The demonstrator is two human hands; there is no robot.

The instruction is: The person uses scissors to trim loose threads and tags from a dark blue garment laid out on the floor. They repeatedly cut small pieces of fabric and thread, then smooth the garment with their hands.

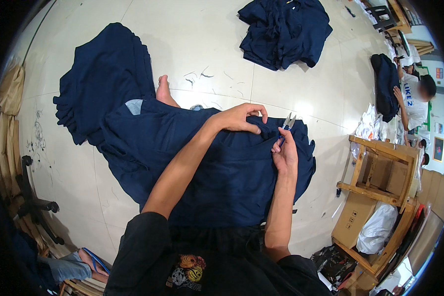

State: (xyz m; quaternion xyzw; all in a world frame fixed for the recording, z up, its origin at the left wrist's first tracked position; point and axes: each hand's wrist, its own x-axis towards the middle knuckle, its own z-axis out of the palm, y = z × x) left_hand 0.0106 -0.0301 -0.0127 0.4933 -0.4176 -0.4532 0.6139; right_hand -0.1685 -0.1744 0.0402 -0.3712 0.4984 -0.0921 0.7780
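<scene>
Navy blue cloth garments (207, 167) lie spread across my lap and legs. My left hand (239, 118) is bent over the cloth's upper edge, thumb and fingers closing on a fold of it. In my right hand (285, 153) sits a pair of small thread snips (287, 123), blades pointing up and slightly parted, the handle partly hidden by my fingers. The snips are just right of the fold at my left hand. A stack of navy garments (108, 74) adjoins the cloth at the upper left.
Another navy pile (286, 34) lies on the tiled floor (202, 44) ahead, with thread scraps nearby. At right stand a wooden stool (380, 170), a cardboard box (352, 217) and another person (414, 96) with dark cloth. A chair base (34, 202) is at left.
</scene>
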